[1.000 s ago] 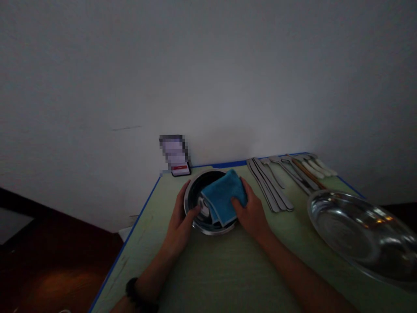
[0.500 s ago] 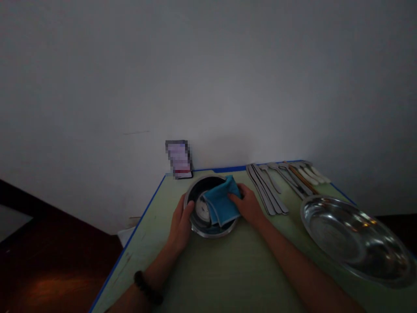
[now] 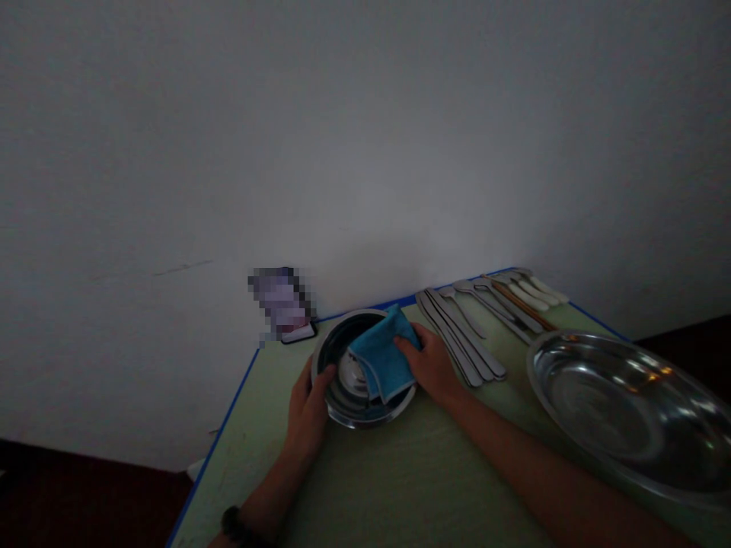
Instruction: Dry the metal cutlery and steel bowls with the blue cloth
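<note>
A round metal bowl (image 3: 365, 418) is tilted in front of me over the light green table, its inside facing me. My left hand (image 3: 309, 399) grips its left rim, with the thumb over the edge and the other fingers hidden behind. At the right side, my right hand (image 3: 428, 361) pinches a folded blue cloth (image 3: 388, 358) between thumb and fingers. The cloth lies over the right part of the bowl's inside and its upper right rim. Whether the right fingers also press on the bowl behind the cloth is hidden.
To the right stands a large oval metal basin (image 3: 599, 426). Several table knives (image 3: 460, 342) lie behind it on the green table (image 3: 354, 487), beside several spoons and forks (image 3: 494, 304), brown chopsticks (image 3: 519, 301) and white-handled cutlery (image 3: 540, 293). A phone (image 3: 285, 304) leans against the wall.
The view has tilted and shifted, so the table and wall sit at a slant. Both hands keep their hold on the bowl and the cloth, with little movement between them.
</note>
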Action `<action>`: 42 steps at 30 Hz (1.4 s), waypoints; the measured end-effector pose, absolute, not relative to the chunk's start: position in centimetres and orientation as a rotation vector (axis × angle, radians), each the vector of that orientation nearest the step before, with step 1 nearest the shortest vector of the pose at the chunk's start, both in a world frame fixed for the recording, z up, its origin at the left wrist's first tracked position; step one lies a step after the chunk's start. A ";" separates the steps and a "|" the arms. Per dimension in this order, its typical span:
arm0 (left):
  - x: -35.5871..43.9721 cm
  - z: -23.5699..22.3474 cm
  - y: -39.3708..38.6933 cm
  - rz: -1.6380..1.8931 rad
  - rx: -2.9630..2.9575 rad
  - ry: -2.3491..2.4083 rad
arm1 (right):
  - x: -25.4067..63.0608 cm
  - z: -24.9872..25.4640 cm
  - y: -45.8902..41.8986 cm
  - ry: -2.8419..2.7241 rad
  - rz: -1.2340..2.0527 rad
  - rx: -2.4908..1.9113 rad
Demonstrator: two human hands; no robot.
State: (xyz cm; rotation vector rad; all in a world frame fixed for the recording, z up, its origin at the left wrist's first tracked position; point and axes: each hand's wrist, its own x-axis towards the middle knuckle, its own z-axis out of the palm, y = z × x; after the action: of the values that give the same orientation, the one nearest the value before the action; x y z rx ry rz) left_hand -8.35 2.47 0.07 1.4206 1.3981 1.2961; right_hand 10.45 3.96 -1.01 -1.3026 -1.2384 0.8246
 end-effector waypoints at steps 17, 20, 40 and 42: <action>-8.4 -0.1 3.3 1.122 1.294 1.078 | 10.0 -0.9 2.9 -1.277 0.433 -1.358; -8.7 -0.3 3.5 1.094 1.435 1.204 | 10.0 -1.1 2.9 -1.259 0.352 -1.348; -9.4 -0.8 6.4 1.221 1.636 1.473 | 8.5 -1.3 5.9 -1.182 0.480 -1.203; -9.3 -0.8 6.4 1.228 1.707 1.486 | 8.6 -1.2 5.9 -1.219 0.470 -1.184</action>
State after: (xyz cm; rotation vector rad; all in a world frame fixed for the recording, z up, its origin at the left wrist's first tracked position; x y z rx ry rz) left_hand -9.34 6.42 -0.84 1.7074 1.4859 1.2281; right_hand 8.58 5.94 -1.16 -1.1841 -1.2191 0.4702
